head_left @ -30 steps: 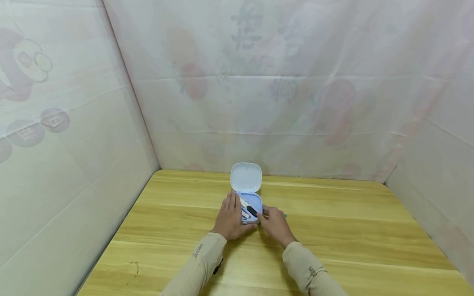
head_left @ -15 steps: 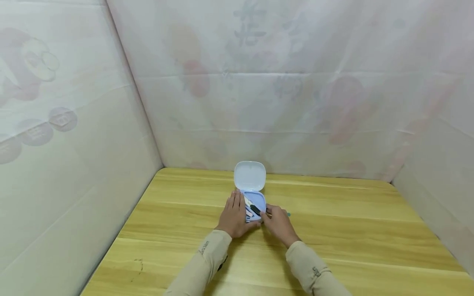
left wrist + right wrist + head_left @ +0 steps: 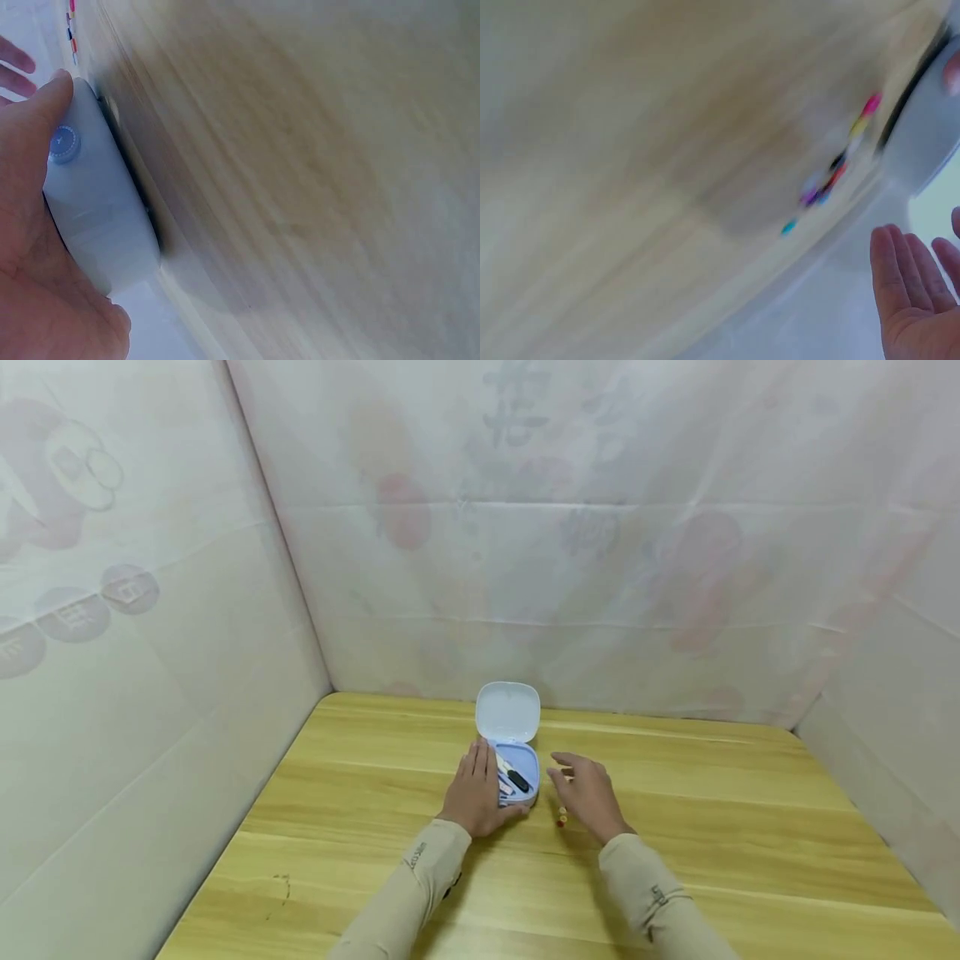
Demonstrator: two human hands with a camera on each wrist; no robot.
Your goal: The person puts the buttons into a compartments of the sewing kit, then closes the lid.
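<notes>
A small pale blue box (image 3: 528, 758) lies on the table with its white lid (image 3: 507, 713) swung up at the back. Inside it are a thing with a black oval handle (image 3: 517, 780) and other pale pieces, partly under my left hand (image 3: 472, 789). That hand rests over the box's left side with straight fingers, its thumb along the front edge; the left wrist view shows a round blue button (image 3: 64, 144) on the front wall. To the right of the box my right hand (image 3: 592, 800) hovers with slightly bent fingers and holds nothing. Below it lie small colourful pieces (image 3: 856, 127).
The colourful pieces, blurred in the right wrist view, form a line on the wooden table (image 3: 360, 827) from near the box outward. Printed white curtains (image 3: 420, 568) hang at the back and both sides. Dark marks (image 3: 281, 889) show at the table's front left.
My right hand has left the box's right front corner and moved a little to the right, uncovering yellow and red pieces. My left hand stays on the box.
</notes>
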